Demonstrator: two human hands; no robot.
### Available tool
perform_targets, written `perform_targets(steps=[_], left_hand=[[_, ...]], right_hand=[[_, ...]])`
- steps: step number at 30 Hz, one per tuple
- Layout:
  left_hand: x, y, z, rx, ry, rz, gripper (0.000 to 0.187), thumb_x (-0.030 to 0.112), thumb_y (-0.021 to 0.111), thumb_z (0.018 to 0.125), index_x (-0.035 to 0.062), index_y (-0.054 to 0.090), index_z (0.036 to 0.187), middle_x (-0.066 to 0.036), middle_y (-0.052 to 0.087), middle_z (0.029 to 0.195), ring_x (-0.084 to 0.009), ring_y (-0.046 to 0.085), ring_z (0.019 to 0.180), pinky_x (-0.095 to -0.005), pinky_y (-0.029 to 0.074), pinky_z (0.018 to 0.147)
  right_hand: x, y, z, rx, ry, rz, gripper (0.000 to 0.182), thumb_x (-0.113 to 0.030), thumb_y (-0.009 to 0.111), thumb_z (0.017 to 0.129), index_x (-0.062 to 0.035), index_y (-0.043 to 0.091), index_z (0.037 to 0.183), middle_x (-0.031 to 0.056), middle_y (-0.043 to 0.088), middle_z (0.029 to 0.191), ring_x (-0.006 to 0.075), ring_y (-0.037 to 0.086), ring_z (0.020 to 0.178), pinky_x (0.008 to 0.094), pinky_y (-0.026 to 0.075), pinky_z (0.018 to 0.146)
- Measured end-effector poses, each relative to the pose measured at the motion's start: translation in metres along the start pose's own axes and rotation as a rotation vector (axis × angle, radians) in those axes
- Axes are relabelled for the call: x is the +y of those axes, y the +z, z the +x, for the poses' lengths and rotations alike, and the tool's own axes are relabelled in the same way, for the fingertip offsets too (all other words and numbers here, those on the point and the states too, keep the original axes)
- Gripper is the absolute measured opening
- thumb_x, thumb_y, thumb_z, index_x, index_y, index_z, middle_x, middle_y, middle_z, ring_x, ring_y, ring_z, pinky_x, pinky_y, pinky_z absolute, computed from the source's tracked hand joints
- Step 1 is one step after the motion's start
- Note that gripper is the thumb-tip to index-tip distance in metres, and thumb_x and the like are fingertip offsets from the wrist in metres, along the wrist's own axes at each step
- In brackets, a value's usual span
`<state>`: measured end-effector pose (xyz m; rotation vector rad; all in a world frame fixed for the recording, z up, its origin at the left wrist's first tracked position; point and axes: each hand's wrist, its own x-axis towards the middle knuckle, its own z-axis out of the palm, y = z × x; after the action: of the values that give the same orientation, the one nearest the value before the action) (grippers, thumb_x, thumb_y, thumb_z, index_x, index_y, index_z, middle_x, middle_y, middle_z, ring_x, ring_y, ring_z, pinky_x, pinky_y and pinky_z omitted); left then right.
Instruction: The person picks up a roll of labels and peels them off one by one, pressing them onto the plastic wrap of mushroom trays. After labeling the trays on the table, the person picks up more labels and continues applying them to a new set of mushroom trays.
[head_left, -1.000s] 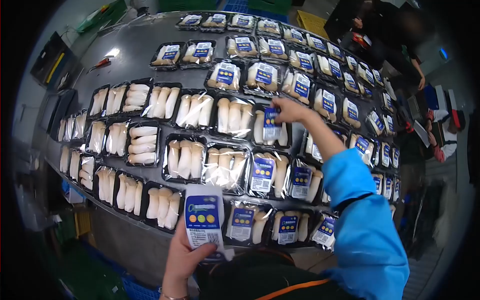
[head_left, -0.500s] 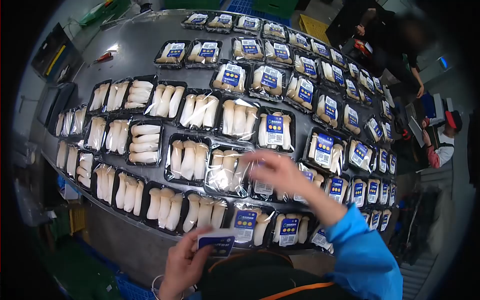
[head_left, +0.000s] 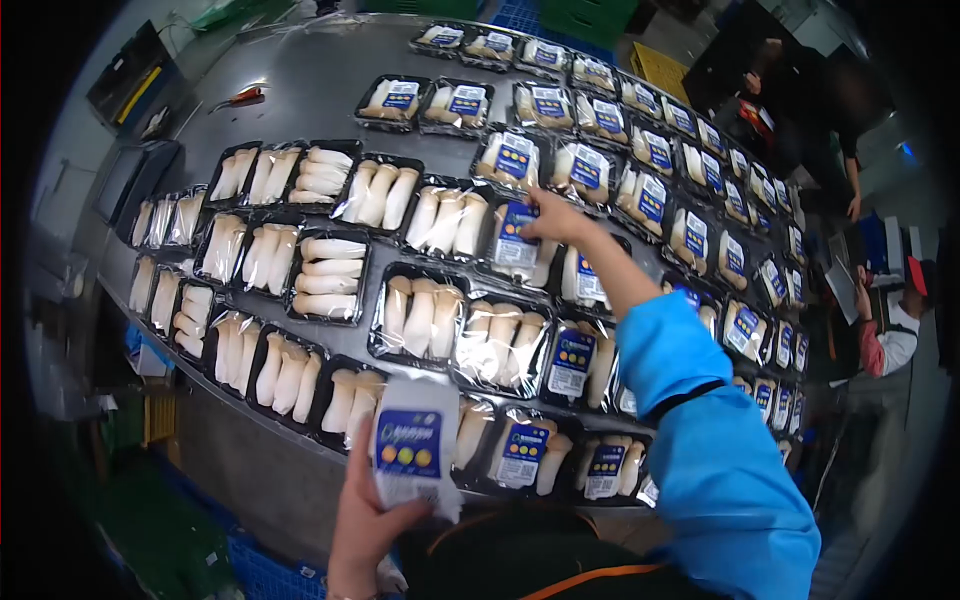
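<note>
My left hand [head_left: 372,530] is closed around a stack of printed labels [head_left: 410,440], blue and white with coloured dots, held up near the table's front edge. Reaching forward, my right hand [head_left: 560,222] has its fingers at the upper right part of a single label [head_left: 515,240]. That label lies over a film-wrapped black tray of pale, thick-stemmed mushrooms [head_left: 545,262], hiding much of them. Just nearer to me is an unlabelled mushroom tray [head_left: 500,345], with a labelled tray [head_left: 572,365] to its right.
Rows of wrapped mushroom trays cover the metal table [head_left: 300,60]: plain ones [head_left: 330,277] at left, labelled ones [head_left: 583,170] at right and back. An orange-handled tool [head_left: 240,98] lies at the back left. Another person [head_left: 890,320] is beyond the table's right side.
My right hand has moved forward to a tray that was unlabelled and now has a label on it. My left hand has raised the label stack, its face turned upward. The view has shifted.
</note>
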<state>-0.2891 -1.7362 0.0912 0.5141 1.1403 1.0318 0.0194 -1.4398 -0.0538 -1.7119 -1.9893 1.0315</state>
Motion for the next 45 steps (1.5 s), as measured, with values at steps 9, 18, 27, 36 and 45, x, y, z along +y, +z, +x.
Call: perform_targets(steps=[9,18,27,36,45], left_hand=[[-0.017,-0.056,-0.016,-0.1,0.042,0.132,0.042,-0.006,0.061,0.072,-0.0027,0.052,0.114,-0.012,0.058,0.104,-0.0173,0.055,0.099,-0.0274,0.044,0.084],[0.008,-0.025,-0.005,-0.109,0.278,0.844,0.012,0.008,0.064,0.078,0.0036,0.065,0.089,-0.015,0.063,0.071,-0.0204,0.063,0.058,-0.0264,0.046,0.052],[-0.034,-0.065,-0.016,-0.078,-0.17,0.032,0.05,0.003,0.067,0.076,-0.0003,0.048,0.122,-0.012,0.063,0.097,-0.0135,0.06,0.082,-0.0267,0.049,0.073],[-0.034,-0.082,-0.038,-0.223,0.193,0.361,0.053,-0.007,0.053,0.081,0.001,0.036,0.13,-0.01,0.055,0.114,-0.0138,0.051,0.102,-0.0252,0.043,0.085],[-0.011,-0.085,-0.052,-0.03,0.188,0.614,0.019,0.015,0.062,0.083,-0.0034,0.063,0.087,-0.011,0.062,0.063,-0.0062,0.057,0.059,-0.0247,0.045,0.053]], right_hand=[[-0.006,0.06,-0.074,0.266,-0.154,-0.49,0.04,-0.017,0.061,0.078,-0.0027,0.053,0.114,0.0189,0.052,0.109,0.036,0.048,0.101,0.0393,0.039,0.09],[-0.216,0.059,-0.23,-0.26,-0.549,0.303,0.021,-0.013,0.067,0.076,-0.0035,0.063,0.094,0.0086,0.058,0.077,0.0265,0.057,0.078,0.0335,0.045,0.07],[-0.048,0.089,-0.114,-0.121,0.027,0.0,0.039,-0.014,0.073,0.065,-0.0033,0.054,0.098,0.0152,0.056,0.091,0.0255,0.055,0.087,0.0331,0.045,0.076],[-0.058,0.122,-0.173,0.162,-0.096,-0.356,0.044,-0.015,0.064,0.076,-0.0029,0.051,0.117,0.0179,0.049,0.106,0.0327,0.051,0.098,0.0367,0.042,0.083],[-0.264,0.109,-0.259,-0.416,-0.473,0.202,0.026,-0.007,0.068,0.074,-0.0041,0.062,0.099,0.0101,0.062,0.087,0.0221,0.059,0.084,0.0295,0.047,0.074]])
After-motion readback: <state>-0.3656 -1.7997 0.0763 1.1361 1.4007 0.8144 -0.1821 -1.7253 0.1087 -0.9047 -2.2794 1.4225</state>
